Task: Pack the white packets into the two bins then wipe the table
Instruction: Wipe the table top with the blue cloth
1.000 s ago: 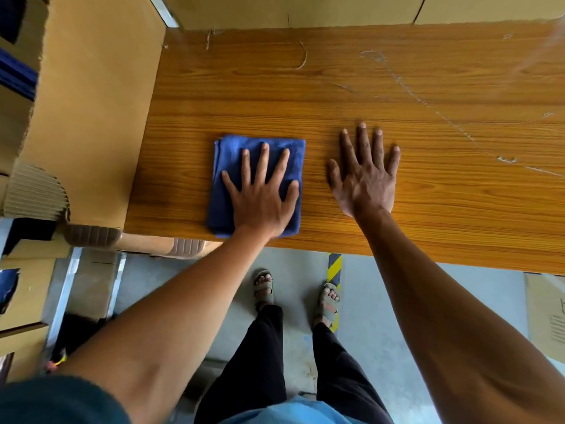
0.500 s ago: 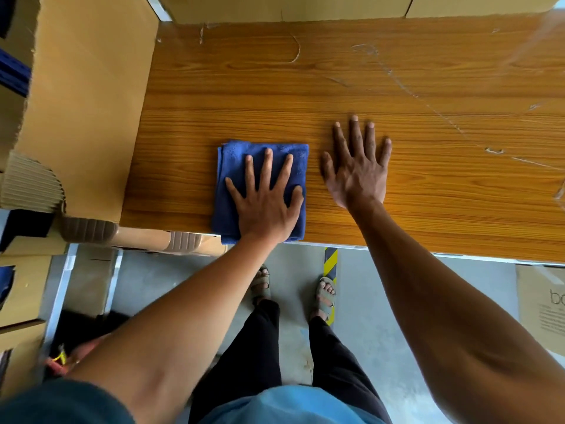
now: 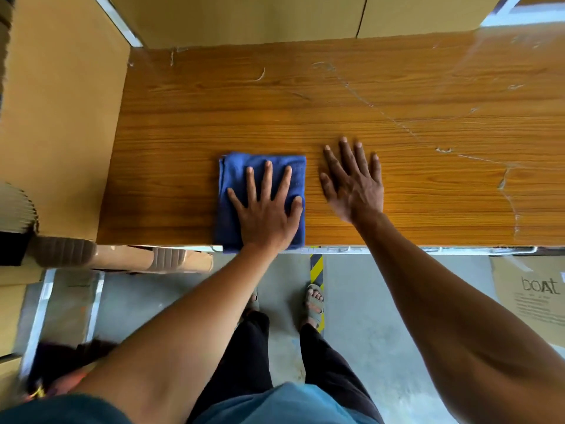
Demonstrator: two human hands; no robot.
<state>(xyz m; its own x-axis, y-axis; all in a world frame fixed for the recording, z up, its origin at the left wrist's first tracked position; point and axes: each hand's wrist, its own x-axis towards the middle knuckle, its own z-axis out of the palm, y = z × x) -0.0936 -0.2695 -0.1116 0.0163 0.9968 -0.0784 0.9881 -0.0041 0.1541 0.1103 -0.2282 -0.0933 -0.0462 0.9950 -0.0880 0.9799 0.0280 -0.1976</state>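
we see the left hand [image 3: 269, 212] pressing flat, fingers straight and spread, on a folded blue cloth [image 3: 241, 175] at the near edge of the wooden table [image 3: 397, 123], the cloth's near hem right at that edge. the right hand [image 3: 354, 185] lies open, palm down on the bare wood just beside the cloth, holding nothing. a cardboard box [image 3: 58, 117] stands at the table's left edge.

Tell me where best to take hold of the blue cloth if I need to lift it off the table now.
Probably pinch the blue cloth at its near edge, coming from the person's side. It lies folded flat, and that edge slightly overhangs the front of the table, so fingers could get under it there. The left hand presses flat on it; the right hand rests on bare wood beside it.
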